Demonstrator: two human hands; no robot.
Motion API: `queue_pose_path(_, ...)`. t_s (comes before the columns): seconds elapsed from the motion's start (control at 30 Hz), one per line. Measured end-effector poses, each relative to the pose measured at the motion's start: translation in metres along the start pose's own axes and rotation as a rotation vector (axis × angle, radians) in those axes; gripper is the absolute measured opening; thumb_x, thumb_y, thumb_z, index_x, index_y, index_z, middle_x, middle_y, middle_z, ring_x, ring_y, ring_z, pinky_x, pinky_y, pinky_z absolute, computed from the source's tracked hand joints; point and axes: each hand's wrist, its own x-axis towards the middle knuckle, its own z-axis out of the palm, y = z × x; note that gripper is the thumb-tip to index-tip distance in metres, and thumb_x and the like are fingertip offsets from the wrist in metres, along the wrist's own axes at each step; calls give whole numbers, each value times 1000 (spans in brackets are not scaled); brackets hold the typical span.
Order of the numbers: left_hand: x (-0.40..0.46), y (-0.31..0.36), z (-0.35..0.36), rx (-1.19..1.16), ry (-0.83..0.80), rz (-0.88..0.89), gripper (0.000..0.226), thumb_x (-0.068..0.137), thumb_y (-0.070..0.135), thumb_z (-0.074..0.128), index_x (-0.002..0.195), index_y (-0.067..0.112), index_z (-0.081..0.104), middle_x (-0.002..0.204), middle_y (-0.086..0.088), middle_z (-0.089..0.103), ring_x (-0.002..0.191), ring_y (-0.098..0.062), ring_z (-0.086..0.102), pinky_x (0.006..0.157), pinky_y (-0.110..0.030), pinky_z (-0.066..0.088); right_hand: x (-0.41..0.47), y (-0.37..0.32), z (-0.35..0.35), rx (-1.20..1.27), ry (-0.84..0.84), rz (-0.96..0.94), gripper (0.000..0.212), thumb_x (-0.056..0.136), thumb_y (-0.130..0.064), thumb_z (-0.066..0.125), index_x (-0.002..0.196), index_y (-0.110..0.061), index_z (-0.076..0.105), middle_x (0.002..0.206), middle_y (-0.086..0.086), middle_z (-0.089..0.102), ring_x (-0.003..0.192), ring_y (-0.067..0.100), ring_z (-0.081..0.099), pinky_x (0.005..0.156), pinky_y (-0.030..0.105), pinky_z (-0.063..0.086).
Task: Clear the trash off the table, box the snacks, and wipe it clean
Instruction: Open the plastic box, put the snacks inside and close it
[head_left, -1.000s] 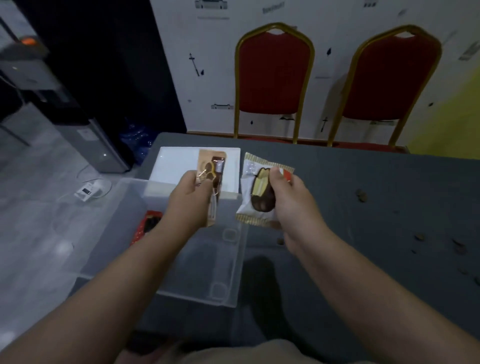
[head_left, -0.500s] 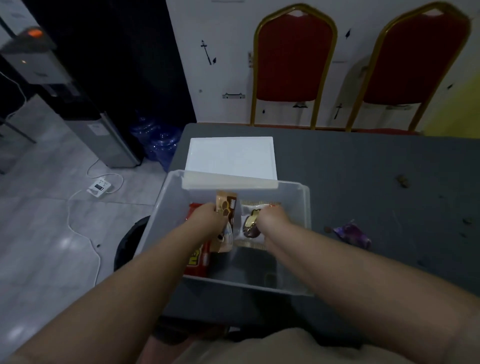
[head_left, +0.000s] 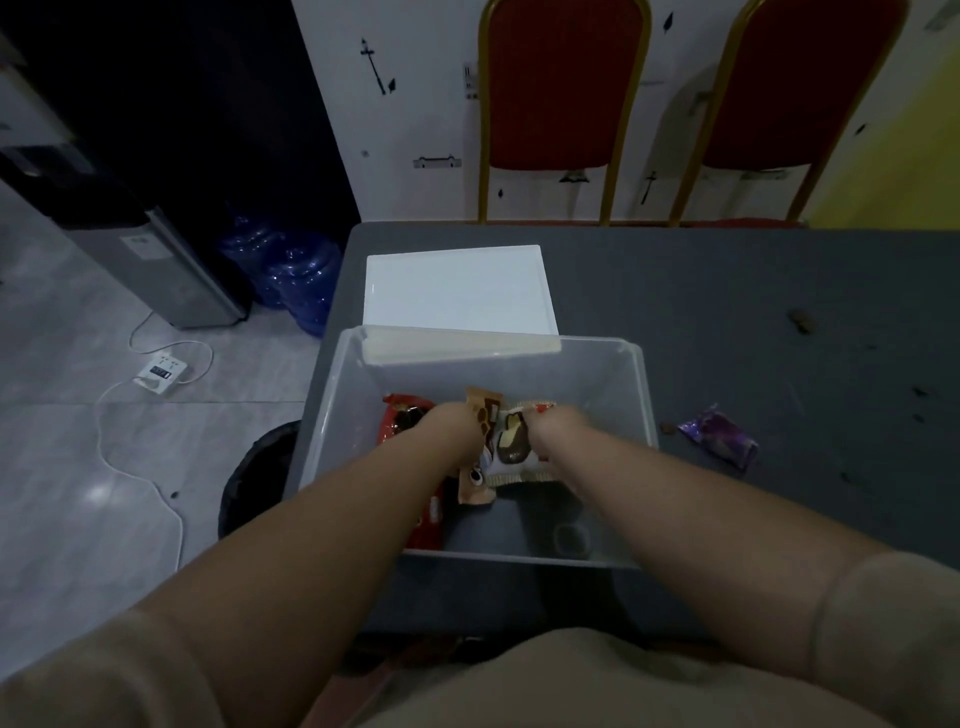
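Snack packs go into clear bin: my left hand grips tan wrapper, right hand grips white wrapper, both low inside. Light, crinkly, likely slippery; pinch at sealed edges. Purple wrapper right on grey table; crumbs, white lid, red chairs beyond.

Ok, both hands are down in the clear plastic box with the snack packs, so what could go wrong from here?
1. The white lid leans on the clear plastic box rim; a nudge from either arm might tip it inside.
2. The purple wrapper and brown crumbs on the grey table lie outside the box and could get overlooked.
3. The box sits near the table edge above the black bin; leaning on it may shift it.
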Motion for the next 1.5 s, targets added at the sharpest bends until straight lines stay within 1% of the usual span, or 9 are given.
queue_pose_path(0.2, 5, 2, -1, 123, -108, 42, 41, 93, 17, 52, 130, 2, 46, 133, -14, 48, 123, -29, 46, 101, -38, 40, 7, 6, 7, -255, 122, -102, 44, 91, -47, 52, 112, -10, 61, 119, 11, 61, 108, 29, 57, 74, 30, 38)
queue_pose_path(0.33, 7, 9, 2, -201, 115, 24, 43, 84, 9, 64, 123, 6, 47, 119, -9, 52, 115, -29, 52, 95, -39, 43, 0, 6, 5, -509, 132, -170, 36, 97, -39, 45, 119, -13, 58, 126, 7, 58, 115, 25, 55, 84, 31, 41)
queue_pose_path(0.47, 4, 8, 15, -330, 324, -43, 41, 88, 10, 57, 124, 3, 36, 118, -16, 56, 108, -31, 58, 86, -39, 48, 0, 8, 8, -477, 148, -245, 37, 96, -28, 47, 128, -10, 42, 128, 15, 53, 118, 32, 52, 92, 40, 43)
queue_pose_path(0.6, -5, 4, 20, -230, 413, -33, 42, 90, 8, 51, 128, 0, 34, 117, -18, 56, 104, -32, 59, 79, -35, 47, -6, 12, 7, -374, 56, -221, 62, 93, -45, 49, 140, -14, 23, 131, 21, 43, 117, 35, 48, 87, 37, 41)
queue_pose_path(0.73, -16, 0, 15, -70, 484, 68, 53, 83, 5, 61, 126, 4, 29, 120, -16, 44, 104, -30, 56, 73, -32, 46, -24, 10, -2, -669, -24, -304, 75, 90, -45, 55, 146, -19, 13, 142, 18, 31, 127, 35, 39, 99, 40, 39)
queue_pose_path(0.9, -15, -14, 18, 40, 268, 273, 92, 69, 16, 78, 145, 18, 24, 145, -10, 32, 126, -31, 43, 102, -43, 42, -31, 11, -6, -884, -86, -291, 74, 90, -29, 59, 147, -16, 16, 142, 17, 34, 127, 34, 43, 103, 42, 40)
queue_pose_path(1.2, -9, -7, 26, 181, 299, 219, 64, 83, 23, 65, 138, 13, 33, 138, -14, 38, 121, -31, 45, 96, -41, 43, -28, 16, 0, -956, -81, -290, 72, 92, -23, 55, 147, -18, 10, 142, 16, 38, 132, 32, 37, 100, 43, 37)
queue_pose_path(1.37, -22, -8, 12, 149, 258, 207, 67, 82, 26, 67, 140, 14, 36, 139, -11, 41, 124, -29, 44, 103, -41, 41, -50, 17, -12, -1046, -87, -341, 77, 93, -30, 53, 151, -24, 3, 142, 17, 39, 124, 35, 45, 95, 43, 42)
queue_pose_path(1.5, -56, -4, -31, -17, 339, 154, 53, 87, 36, 60, 135, 22, 43, 132, -4, 52, 117, -23, 52, 97, -38, 44, -89, 7, -68, -791, 125, -745, 51, 94, -32, 49, 142, -30, 31, 131, 3, 54, 113, 23, 54, 84, 34, 44)
